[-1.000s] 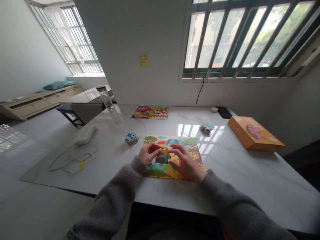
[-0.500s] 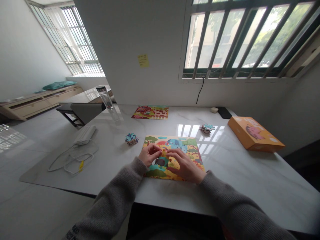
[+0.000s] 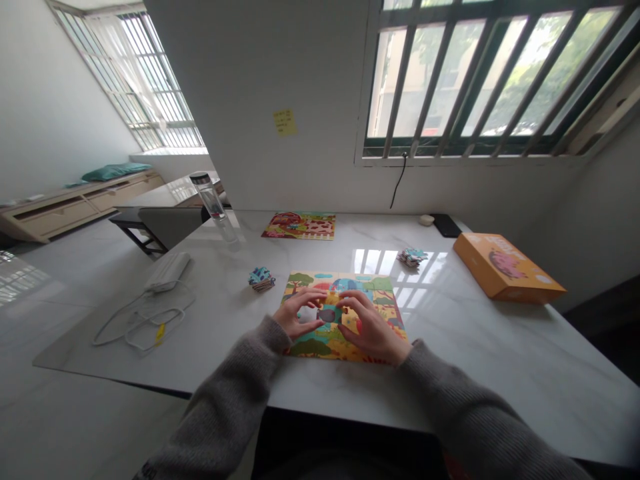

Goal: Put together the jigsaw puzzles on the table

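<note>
My left hand and my right hand face each other over a colourful animal jigsaw puzzle. Between them is a puzzle piece with a dark grey shape on teal. The thumb and fingers of my left hand are curled at its left side, and those of my right hand grip its right side. The piece lies at or just above the middle of the puzzle; I cannot tell whether it is fitted in. Parts of the picture are hidden under both hands.
Stacks of puzzle pieces stand left and right. Behind lies a farm puzzle. An orange box, a black phone, a glass bottle and a white power strip with its cable are also on the table.
The piece has turned and shifted slightly right, so its grey shape now sits between both hands. My left fingers have spread from a pinch to both corners of its left side.
</note>
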`<state>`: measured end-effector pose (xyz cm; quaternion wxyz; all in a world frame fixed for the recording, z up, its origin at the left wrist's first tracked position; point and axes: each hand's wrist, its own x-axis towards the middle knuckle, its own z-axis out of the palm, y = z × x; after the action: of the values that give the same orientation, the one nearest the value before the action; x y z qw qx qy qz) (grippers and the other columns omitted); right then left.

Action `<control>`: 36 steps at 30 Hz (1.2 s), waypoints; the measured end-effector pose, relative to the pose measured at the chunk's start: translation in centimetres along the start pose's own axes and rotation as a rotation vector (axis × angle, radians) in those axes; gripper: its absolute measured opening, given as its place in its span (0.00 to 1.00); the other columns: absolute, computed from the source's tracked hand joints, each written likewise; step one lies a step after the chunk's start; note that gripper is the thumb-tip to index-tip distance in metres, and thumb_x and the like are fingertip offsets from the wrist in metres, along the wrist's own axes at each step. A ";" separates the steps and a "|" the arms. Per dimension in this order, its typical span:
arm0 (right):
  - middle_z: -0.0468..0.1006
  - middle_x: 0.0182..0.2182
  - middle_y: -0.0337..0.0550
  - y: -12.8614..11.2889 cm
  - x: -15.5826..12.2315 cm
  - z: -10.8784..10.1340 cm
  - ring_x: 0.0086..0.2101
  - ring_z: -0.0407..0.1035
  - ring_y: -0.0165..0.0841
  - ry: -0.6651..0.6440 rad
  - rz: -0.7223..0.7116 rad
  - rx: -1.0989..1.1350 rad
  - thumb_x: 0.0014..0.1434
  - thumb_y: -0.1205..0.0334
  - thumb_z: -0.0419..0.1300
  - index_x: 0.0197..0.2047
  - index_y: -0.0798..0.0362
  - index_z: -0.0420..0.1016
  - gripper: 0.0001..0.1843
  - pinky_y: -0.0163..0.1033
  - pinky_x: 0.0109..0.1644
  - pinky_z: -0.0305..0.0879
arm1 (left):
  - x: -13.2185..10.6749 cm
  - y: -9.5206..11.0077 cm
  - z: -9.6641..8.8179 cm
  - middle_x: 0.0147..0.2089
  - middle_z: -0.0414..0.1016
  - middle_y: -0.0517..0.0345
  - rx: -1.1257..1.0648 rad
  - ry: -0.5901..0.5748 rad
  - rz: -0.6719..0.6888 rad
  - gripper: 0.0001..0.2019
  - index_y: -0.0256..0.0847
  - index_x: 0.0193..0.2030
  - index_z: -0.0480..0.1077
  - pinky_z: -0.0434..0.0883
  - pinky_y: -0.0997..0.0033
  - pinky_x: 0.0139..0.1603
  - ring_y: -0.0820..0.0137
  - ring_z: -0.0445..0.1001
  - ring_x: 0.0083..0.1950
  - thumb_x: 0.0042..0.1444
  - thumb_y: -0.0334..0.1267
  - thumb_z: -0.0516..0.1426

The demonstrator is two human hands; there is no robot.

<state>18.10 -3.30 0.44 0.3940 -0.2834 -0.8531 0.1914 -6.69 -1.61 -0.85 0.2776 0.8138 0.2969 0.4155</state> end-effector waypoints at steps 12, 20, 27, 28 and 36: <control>0.69 0.52 0.49 0.2 0.4 -0.2 0.54 0.66 0.42 -0.057 0.058 -0.013 0.61 0.66 0.61 0.54 0.47 0.68 0.18 0.54 0.58 0.68 | -1.0 -0.4 -2.9 0.52 0.78 0.47 0.214 0.222 -0.193 0.12 0.39 0.49 0.76 0.71 0.58 0.58 0.60 0.75 0.54 0.61 0.36 0.55; 0.71 0.50 0.47 0.0 2.1 1.3 0.51 0.65 0.41 -0.265 0.009 -0.112 0.62 0.62 0.65 0.51 0.49 0.70 0.15 0.50 0.55 0.67 | -3.3 -3.4 -4.4 0.38 0.81 0.53 0.428 0.009 -0.209 0.13 0.40 0.33 0.78 0.72 0.60 0.51 0.62 0.75 0.44 0.51 0.26 0.52; 0.71 0.48 0.46 0.2 3.7 4.0 0.49 0.64 0.42 -0.275 0.020 -0.231 0.61 0.59 0.66 0.51 0.46 0.73 0.14 0.49 0.54 0.64 | -3.4 -4.1 -3.9 0.38 0.79 0.54 0.480 0.008 -0.214 0.12 0.41 0.32 0.76 0.71 0.60 0.52 0.62 0.72 0.44 0.51 0.25 0.52; 0.71 0.48 0.46 0.3 3.8 4.2 0.49 0.64 0.42 -0.283 0.017 -0.238 0.61 0.59 0.66 0.51 0.46 0.74 0.14 0.49 0.53 0.64 | -3.4 -4.1 -3.9 0.38 0.79 0.54 0.488 0.002 -0.208 0.12 0.41 0.32 0.76 0.70 0.60 0.51 0.62 0.72 0.44 0.51 0.25 0.52; 0.72 0.46 0.45 0.6 3.6 4.4 0.49 0.63 0.42 -0.295 0.025 -0.246 0.60 0.58 0.67 0.49 0.45 0.76 0.13 0.50 0.55 0.62 | -3.1 -2.7 -2.9 0.42 0.74 0.52 0.656 -0.024 -0.215 0.08 0.41 0.40 0.76 0.67 0.58 0.51 0.59 0.68 0.45 0.58 0.37 0.56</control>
<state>12.93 -1.04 -0.56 0.2248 -0.3088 -0.9150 0.1301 -11.28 -1.45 -2.89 0.0470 0.8286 0.4953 0.2566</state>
